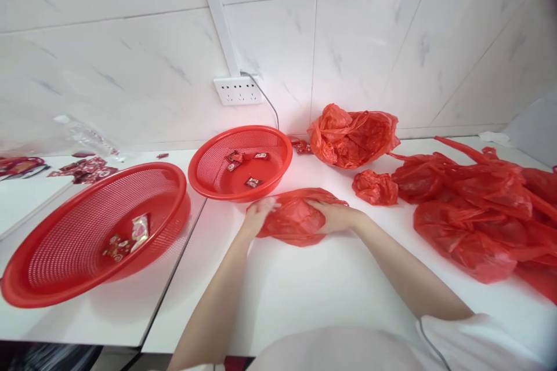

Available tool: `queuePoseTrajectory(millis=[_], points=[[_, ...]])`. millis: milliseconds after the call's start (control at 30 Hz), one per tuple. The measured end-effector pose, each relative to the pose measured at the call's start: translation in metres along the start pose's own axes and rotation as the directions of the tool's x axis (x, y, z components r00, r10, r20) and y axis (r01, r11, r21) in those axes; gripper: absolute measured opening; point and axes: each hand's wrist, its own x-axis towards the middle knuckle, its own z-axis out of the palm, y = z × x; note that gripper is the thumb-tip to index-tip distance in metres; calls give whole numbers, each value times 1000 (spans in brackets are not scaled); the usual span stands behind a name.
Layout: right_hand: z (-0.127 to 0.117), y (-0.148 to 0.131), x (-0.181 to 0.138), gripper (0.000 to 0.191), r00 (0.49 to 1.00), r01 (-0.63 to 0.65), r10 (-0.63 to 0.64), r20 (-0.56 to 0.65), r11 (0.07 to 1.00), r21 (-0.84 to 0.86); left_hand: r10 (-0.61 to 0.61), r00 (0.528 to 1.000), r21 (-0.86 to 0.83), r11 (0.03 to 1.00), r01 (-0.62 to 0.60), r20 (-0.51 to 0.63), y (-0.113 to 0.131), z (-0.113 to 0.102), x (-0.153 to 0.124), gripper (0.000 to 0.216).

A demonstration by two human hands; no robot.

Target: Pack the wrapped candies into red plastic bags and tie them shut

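A crumpled red plastic bag [292,215] lies on the white table [304,295] in front of me. My left hand [257,213] pinches its left edge and my right hand [333,216] grips its right side, fingers curled into the plastic. Just beyond the bag stands a red mesh basket [240,161] with a few small wrapped candies [253,182] in it.
A larger red mesh basket [93,232] with some candy packets sits at left. More red bags lie at right [474,214], one open bag [352,136] and a small wad [375,186] behind. Loose candies [85,169] lie far left. A wall socket [237,90] with cable hangs above.
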Motion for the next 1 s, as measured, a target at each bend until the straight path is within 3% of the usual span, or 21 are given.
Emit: queuePoseTrajectory(millis=[33, 100, 167, 233, 300, 400, 533, 667, 800, 900, 1000], points=[[1, -2, 0, 111, 1000, -6, 6, 1, 999, -35, -101, 995, -197, 976, 94, -24, 4, -2, 1, 84], [1, -8, 0, 107, 999, -44, 43, -12, 992, -121, -277, 961, -486, 838, 247, 11, 16, -9, 2, 92], [-2, -19, -3, 96, 995, -98, 92, -42, 977, -188, -366, 927, -611, 717, 335, 80, 27, -16, 0, 81], [-10, -36, -9, 81, 992, -116, 103, -71, 970, -212, -379, 918, -663, 658, 356, 117, 33, -19, -2, 58], [-22, -57, -20, 65, 995, -65, 50, -83, 979, -194, -345, 937, -717, 642, 271, 45, 31, -18, -2, 33], [-41, -90, -42, 52, 992, 67, -79, -95, 989, -129, -303, 930, -763, 645, 39, -209, 16, -9, 1, 6], [-54, -119, -63, 51, 955, 241, -249, -161, 968, -67, -294, 874, -744, 659, -107, -386, -3, 0, 5, 9], [-49, -117, -53, 42, 941, 274, -286, -182, 958, -89, -269, 864, -740, 653, -162, -426, -6, 3, 2, 18], [-42, -100, -30, 20, 969, 130, -167, -179, 970, -204, -225, 863, -750, 619, -232, -453, -1, 8, -3, 26], [-42, -90, -22, 16, 979, 10, -62, -196, 966, -257, -168, 891, -773, 580, -257, -422, 2, 13, -7, 33], [-46, -87, -22, 16, 957, 34, -92, -276, 978, -207, -166, 910, -800, 553, -233, -380, 4, 18, -10, 38]])
